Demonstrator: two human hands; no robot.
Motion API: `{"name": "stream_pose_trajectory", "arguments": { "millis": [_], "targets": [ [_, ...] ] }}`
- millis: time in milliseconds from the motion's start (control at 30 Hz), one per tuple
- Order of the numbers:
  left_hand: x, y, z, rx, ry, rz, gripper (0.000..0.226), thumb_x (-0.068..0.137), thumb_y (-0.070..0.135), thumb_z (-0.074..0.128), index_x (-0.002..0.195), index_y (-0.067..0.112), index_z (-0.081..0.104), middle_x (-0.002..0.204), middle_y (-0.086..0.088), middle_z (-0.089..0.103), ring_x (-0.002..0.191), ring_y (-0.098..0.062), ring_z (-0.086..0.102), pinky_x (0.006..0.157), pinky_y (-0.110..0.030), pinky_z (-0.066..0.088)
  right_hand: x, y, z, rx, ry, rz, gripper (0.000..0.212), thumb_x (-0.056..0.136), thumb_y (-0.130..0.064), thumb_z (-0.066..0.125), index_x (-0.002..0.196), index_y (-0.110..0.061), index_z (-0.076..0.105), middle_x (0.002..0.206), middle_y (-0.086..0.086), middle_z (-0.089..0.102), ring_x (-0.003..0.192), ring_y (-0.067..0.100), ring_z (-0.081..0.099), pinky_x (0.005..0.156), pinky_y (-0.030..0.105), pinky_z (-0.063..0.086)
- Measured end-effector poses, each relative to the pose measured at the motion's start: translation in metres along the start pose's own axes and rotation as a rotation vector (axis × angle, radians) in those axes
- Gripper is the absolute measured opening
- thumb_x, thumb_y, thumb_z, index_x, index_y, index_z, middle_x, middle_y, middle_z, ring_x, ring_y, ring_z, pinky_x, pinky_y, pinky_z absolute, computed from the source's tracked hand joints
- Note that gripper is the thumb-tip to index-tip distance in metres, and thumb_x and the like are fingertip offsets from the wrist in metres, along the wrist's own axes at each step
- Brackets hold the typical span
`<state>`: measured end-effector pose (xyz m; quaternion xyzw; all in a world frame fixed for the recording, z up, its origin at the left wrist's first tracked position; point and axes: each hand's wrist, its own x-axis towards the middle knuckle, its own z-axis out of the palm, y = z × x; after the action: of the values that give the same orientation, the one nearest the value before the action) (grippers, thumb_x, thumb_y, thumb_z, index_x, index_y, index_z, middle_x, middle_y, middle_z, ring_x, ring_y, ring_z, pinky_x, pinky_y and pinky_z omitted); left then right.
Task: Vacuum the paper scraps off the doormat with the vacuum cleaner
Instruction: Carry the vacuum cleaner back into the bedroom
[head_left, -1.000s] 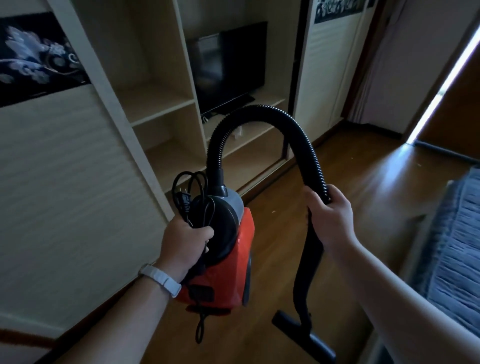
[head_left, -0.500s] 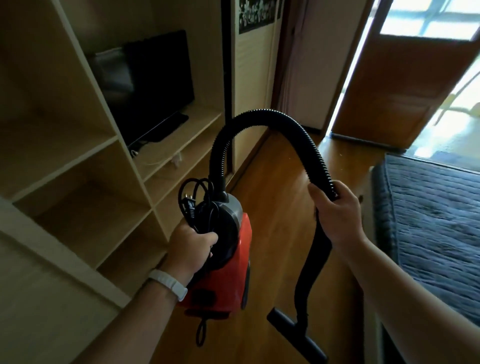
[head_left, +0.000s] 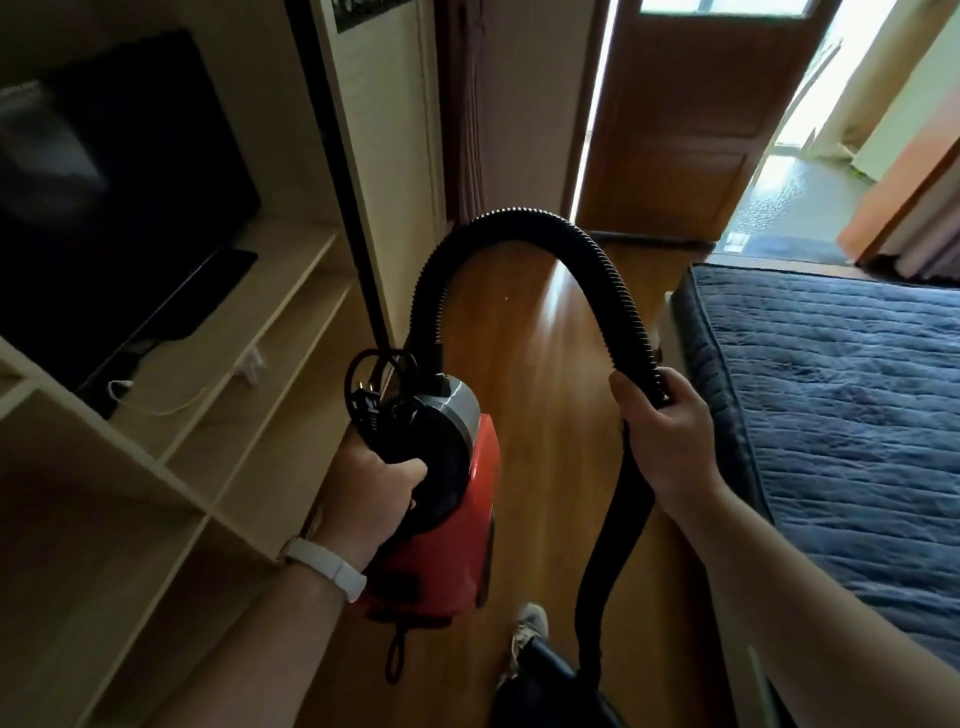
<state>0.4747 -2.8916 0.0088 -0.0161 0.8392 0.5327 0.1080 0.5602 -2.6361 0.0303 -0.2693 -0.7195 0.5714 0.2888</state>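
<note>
1. Head view: the left hand (head_left: 374, 488) is curled round the top handle of the red vacuum cleaner (head_left: 467, 551), which is carried off the floor. The coiled power cord (head_left: 379, 371) is bunched at the same grip, with the plug inside the coil.
2. The right hand (head_left: 667, 431) is wrapped round the black hose (head_left: 519, 218) where its arch comes down. Below the fist the wand (head_left: 610, 545) hangs near vertical. Its lower end is lost in shadow beside a shoe (head_left: 530, 623).
3. The doormat (head_left: 774, 245) is judged to be the dark strip at the open doorway, ahead and to the right, well apart from both hands. Its long axis runs across the threshold. The paper scraps cannot be made out.
4. Judgement: the right hand and wand are on the nearer side. The route follows the wooden floor (head_left: 519, 338) between the shelf unit (head_left: 270, 322) and the bed (head_left: 831, 415). The cord is unplugged, so suction has not yet begun.
</note>
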Motion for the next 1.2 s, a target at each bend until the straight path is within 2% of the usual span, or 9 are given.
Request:
{"name": "stream_pose_trajectory", "arguments": {
  "millis": [200, 367, 633, 767, 833, 967, 1033, 1133, 1200],
  "targets": [
    [0.077, 0.036, 0.045, -0.01, -0.042, -0.027, 0.022, 0.069, -0.007, 0.061, 0.085, 0.008, 0.062, 0.058, -0.007, 0.061, 0.043, -0.018, 0.06, 0.045, -0.028, 0.048, 0.087, 0.017, 0.014, 0.003, 0.01, 0.058, 0.014, 0.091, -0.027, 0.072, 0.088, -0.015, 0.065, 0.061, -0.003, 0.058, 0.047, 0.005, 0.051, 0.042, 0.017, 0.042],
    [0.142, 0.065, 0.074, 0.028, -0.024, -0.03, 0.017, 0.069, -0.002, 0.064, 0.081, 0.011, 0.063, 0.056, -0.006, 0.064, 0.046, -0.02, 0.062, 0.049, -0.031, 0.051, 0.163, 0.023, 0.02, -0.007, -0.005, 0.067, 0.016, 0.092, -0.027, 0.07, 0.088, -0.013, 0.065, 0.06, -0.002, 0.057, 0.046, 0.005, 0.051, 0.041, 0.018, 0.041],
    [0.234, 0.115, 0.106, 0.042, -0.013, -0.002, 0.008, 0.07, -0.001, 0.065, 0.074, 0.005, 0.063, 0.054, -0.007, 0.064, 0.046, -0.022, 0.063, 0.05, -0.032, 0.051, 0.26, 0.024, 0.043, 0.024, 0.004, 0.042, 0.015, 0.091, -0.027, 0.072, 0.087, -0.014, 0.065, 0.061, -0.001, 0.058, 0.052, 0.014, 0.053, 0.043, 0.022, 0.043],
    [0.292, 0.128, 0.127, 0.032, -0.052, -0.004, 0.006, 0.071, -0.004, 0.065, 0.074, 0.001, 0.064, 0.055, -0.013, 0.064, 0.044, -0.02, 0.062, 0.046, -0.028, 0.049, 0.313, 0.034, 0.064, 0.001, 0.048, 0.045, 0.016, 0.09, -0.029, 0.072, 0.089, -0.015, 0.064, 0.064, 0.0, 0.059, 0.055, 0.015, 0.054, 0.048, 0.028, 0.046],
    [0.327, 0.133, 0.138, 0.019, -0.073, 0.001, 0.005, 0.071, -0.005, 0.066, 0.07, -0.001, 0.064, 0.05, -0.008, 0.062, 0.043, -0.019, 0.062, 0.045, -0.027, 0.049, 0.34, 0.039, 0.077, 0.004, 0.051, 0.044, 0.016, 0.09, -0.03, 0.072, 0.088, -0.017, 0.064, 0.066, 0.003, 0.059, 0.056, 0.019, 0.055, 0.05, 0.031, 0.046],
    [0.407, 0.143, 0.16, -0.011, -0.159, 0.001, 0.01, 0.07, -0.005, 0.066, 0.077, 0.002, 0.063, 0.056, -0.008, 0.062, 0.046, -0.019, 0.062, 0.043, -0.027, 0.048, 0.402, 0.044, 0.103, -0.049, 0.105, 0.056, 0.019, 0.087, -0.037, 0.072, 0.083, -0.022, 0.063, 0.062, 0.004, 0.059, 0.053, 0.022, 0.056, 0.05, 0.035, 0.046],
    [0.449, 0.154, 0.167, -0.01, -0.197, 0.006, 0.012, 0.068, -0.002, 0.066, 0.078, 0.004, 0.064, 0.061, -0.012, 0.065, 0.05, -0.024, 0.064, 0.047, -0.031, 0.052, 0.433, 0.042, 0.118, -0.095, 0.147, 0.051, 0.019, 0.087, -0.038, 0.073, 0.083, -0.022, 0.064, 0.06, 0.002, 0.059, 0.052, 0.018, 0.056, 0.05, 0.033, 0.045],
    [0.51, 0.175, 0.175, 0.001, -0.243, 0.021, 0.012, 0.07, -0.002, 0.066, 0.078, 0.006, 0.065, 0.062, -0.016, 0.067, 0.047, -0.023, 0.064, 0.045, -0.029, 0.051, 0.48, 0.033, 0.138, -0.148, 0.199, 0.031, 0.018, 0.091, -0.029, 0.072, 0.087, -0.012, 0.065, 0.065, 0.002, 0.059, 0.051, 0.009, 0.054, 0.047, 0.024, 0.043],
    [0.547, 0.19, 0.182, 0.025, -0.267, 0.062, 0.012, 0.07, -0.002, 0.066, 0.075, 0.009, 0.065, 0.062, -0.013, 0.068, 0.05, -0.023, 0.066, 0.046, -0.028, 0.049, 0.51, 0.028, 0.149, -0.151, 0.212, 0.03, 0.023, 0.091, -0.029, 0.071, 0.086, -0.009, 0.063, 0.064, 0.005, 0.058, 0.052, 0.015, 0.054, 0.046, 0.027, 0.044]
  ]
}}
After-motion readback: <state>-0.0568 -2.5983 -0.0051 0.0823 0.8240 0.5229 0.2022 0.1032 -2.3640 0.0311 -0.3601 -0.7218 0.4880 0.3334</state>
